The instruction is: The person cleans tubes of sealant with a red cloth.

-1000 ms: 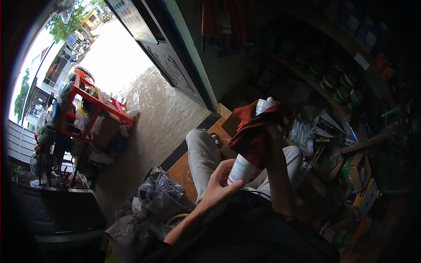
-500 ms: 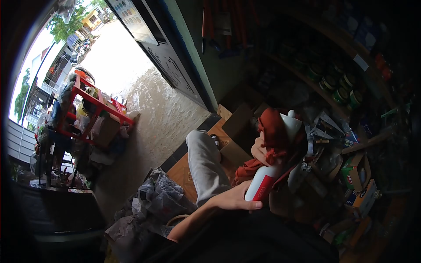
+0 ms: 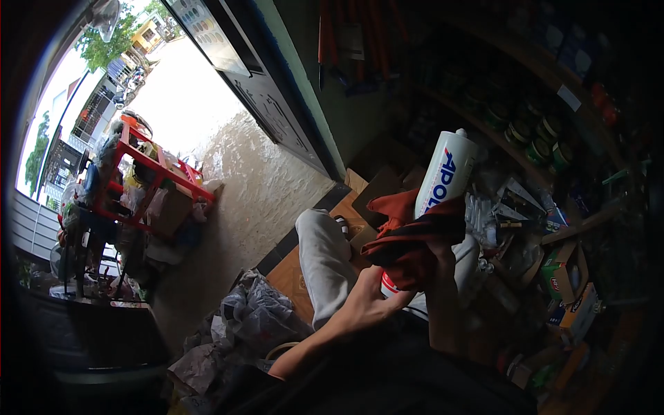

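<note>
A white sealant cartridge (image 3: 446, 168) with blue "APOL…" lettering leans up and to the right in front of my body, its short nozzle at the top. My left hand (image 3: 366, 299) is closed around the lower end, where a bit of red shows. A rust-red cloth (image 3: 411, 238) is wrapped about the cartridge's lower half. My right hand (image 3: 440, 266) grips this cloth against the cartridge; its fingers are largely covered by the folds.
Crumpled plastic bags (image 3: 259, 304) lie to the left of my bent leg (image 3: 321, 256). Opened cartons (image 3: 560, 280) and clutter fill the right side, below shelved green cans (image 3: 538, 150). Outside the doorway stands a loaded red rack (image 3: 149, 176).
The cloth and my right hand have slid from the cartridge's nozzle end down to its lower half. The upper part with the blue lettering is now uncovered.
</note>
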Tool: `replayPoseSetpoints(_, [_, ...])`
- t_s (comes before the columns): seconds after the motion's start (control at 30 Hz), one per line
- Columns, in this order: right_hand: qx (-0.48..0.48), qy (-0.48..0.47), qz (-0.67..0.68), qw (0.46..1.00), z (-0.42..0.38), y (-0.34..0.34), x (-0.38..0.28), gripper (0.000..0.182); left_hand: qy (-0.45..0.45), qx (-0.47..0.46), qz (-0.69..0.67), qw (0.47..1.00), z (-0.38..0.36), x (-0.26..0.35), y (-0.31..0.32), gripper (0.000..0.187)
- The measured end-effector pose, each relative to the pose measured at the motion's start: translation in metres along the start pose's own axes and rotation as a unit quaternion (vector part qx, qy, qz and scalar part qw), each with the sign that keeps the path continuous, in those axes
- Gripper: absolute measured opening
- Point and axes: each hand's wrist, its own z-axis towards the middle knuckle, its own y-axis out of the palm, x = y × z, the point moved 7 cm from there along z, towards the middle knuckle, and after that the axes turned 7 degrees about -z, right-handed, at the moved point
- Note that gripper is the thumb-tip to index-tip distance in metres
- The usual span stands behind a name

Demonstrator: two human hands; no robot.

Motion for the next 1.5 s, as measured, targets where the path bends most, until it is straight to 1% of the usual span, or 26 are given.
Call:
replayPoseSetpoints(0.1, [0.006,0.006,-0.005,1.0,0.005,0.0,-0.006,0.036,-0.102,-0.106,0.035,0.989,-0.004,-0.027,-0.003,0.058])
replayPoseSetpoints(0.2, [0.037,-0.007,-0.007,0.999,0.018,0.0,-0.024,0.037,-0.155,-0.119,-0.12,0.973,-0.021,-0.026,0.002,0.061])
replayPoseSetpoints(0.3, [0.06,-0.013,-0.01,0.998,0.022,0.002,-0.028,0.039,-0.154,-0.137,-0.186,0.961,-0.029,-0.042,0.005,0.064])
replayPoseSetpoints(0.33, [0.058,-0.012,-0.018,0.998,0.019,0.004,-0.025,0.039,-0.133,-0.119,-0.157,0.971,-0.026,-0.042,0.007,0.065])
replayPoseSetpoints(0.43, [0.02,0.001,-0.041,0.999,0.008,0.002,-0.008,0.041,-0.126,-0.219,-0.342,0.905,-0.022,-0.047,0.018,0.066])
replayPoseSetpoints(0.47, [0.007,0.006,-0.046,0.999,0.002,0.002,-0.003,0.041,-0.079,-0.223,-0.329,0.914,-0.017,-0.041,0.021,0.063])
replayPoseSetpoints(0.57, [-0.039,0.011,-0.122,0.992,-0.003,-0.001,-0.008,0.043,-0.032,-0.249,-0.144,0.957,-0.019,-0.042,0.016,0.056])
replayPoseSetpoints(0.6, [-0.055,0.003,-0.165,0.985,-0.003,-0.002,-0.014,0.043,-0.049,-0.24,-0.028,0.969,-0.017,-0.043,0.01,0.051])
replayPoseSetpoints(0.63, [-0.073,-0.012,-0.218,0.973,-0.003,-0.001,-0.02,0.043,-0.067,-0.237,0.088,0.965,-0.016,-0.044,0.003,0.046])
replayPoseSetpoints(0.7, [-0.114,-0.075,-0.357,0.924,-0.004,0.01,-0.032,0.044,-0.029,-0.061,0.142,0.988,-0.011,-0.034,-0.038,0.047])
replayPoseSetpoints(0.73, [-0.136,-0.13,-0.448,0.874,-0.004,0.02,-0.037,0.045,0.011,0.059,0.031,0.998,-0.008,-0.025,-0.061,0.05])
replayPoseSetpoints(0.77, [-0.154,-0.184,-0.537,0.809,-0.005,0.034,-0.039,0.045,0.05,0.178,-0.081,0.979,-0.006,-0.017,-0.084,0.053])
replayPoseSetpoints(0.8, [-0.168,-0.223,-0.633,0.722,-0.008,0.056,-0.034,0.046,0.119,0.206,-0.067,0.969,-0.001,0.003,-0.092,0.056])
replayPoseSetpoints(0.83, [-0.171,-0.27,-0.72,0.616,-0.012,0.077,-0.029,0.046,0.189,0.232,-0.053,0.953,0.003,0.029,-0.094,0.06])
replayPoseSetpoints(0.87, [-0.167,-0.318,-0.782,0.509,-0.016,0.098,-0.025,0.046,0.201,0.25,-0.061,0.945,0.004,0.044,-0.091,0.054])
replayPoseSetpoints(0.93, [-0.186,-0.244,-0.845,0.438,-0.034,0.109,0.017,0.046,0.222,0.286,-0.077,0.929,0.003,0.065,-0.083,0.042])
replayPoseSetpoints(0.97, [-0.217,-0.232,-0.821,0.474,-0.041,0.111,0.029,0.046,0.18,0.278,-0.078,0.94,0.0,0.057,-0.085,0.038])
replayPoseSetpoints(1.03, [-0.272,-0.204,-0.727,0.597,-0.05,0.106,0.042,0.045,0.093,0.259,-0.076,0.958,-0.012,0.039,-0.095,0.033])
replayPoseSetpoints(1.07, [-0.29,-0.192,-0.686,0.639,-0.052,0.104,0.046,0.044,0.114,0.286,-0.1,0.946,-0.014,0.041,-0.093,0.032])
replayPoseSetpoints(1.13, [-0.311,-0.171,-0.621,0.699,-0.047,0.102,0.051,0.043,0.128,0.259,-0.13,0.948,-0.018,0.037,-0.101,0.033])
replayPoseSetpoints(1.17, [-0.314,-0.168,-0.603,0.714,-0.045,0.103,0.052,0.042,0.139,0.246,-0.146,0.948,-0.021,0.037,-0.105,0.033])
replayPoseSetpoints(1.23, [-0.31,-0.166,-0.591,0.726,-0.037,0.107,0.055,0.041,0.197,0.171,-0.307,0.915,-0.014,0.053,-0.11,0.036])
replayPoseSetpoints(1.27, [-0.308,-0.168,-0.587,0.73,-0.033,0.11,0.058,0.04,0.246,0.077,-0.356,0.898,-0.012,0.07,-0.107,0.036])
replayPoseSetpoints(1.3, [-0.307,-0.168,-0.585,0.731,-0.029,0.113,0.061,0.04,0.292,-0.019,-0.401,0.868,-0.013,0.088,-0.104,0.036])
replayPoseSetpoints(1.4, [-0.303,-0.165,-0.581,0.737,-0.018,0.122,0.069,0.038,0.363,-0.143,-0.43,0.814,-0.012,0.112,-0.106,0.038])
replayPoseSetpoints(1.5, [-0.309,-0.155,-0.571,0.744,-0.012,0.127,0.079,0.036,0.353,-0.07,-0.356,0.863,-0.006,0.098,-0.105,0.038])
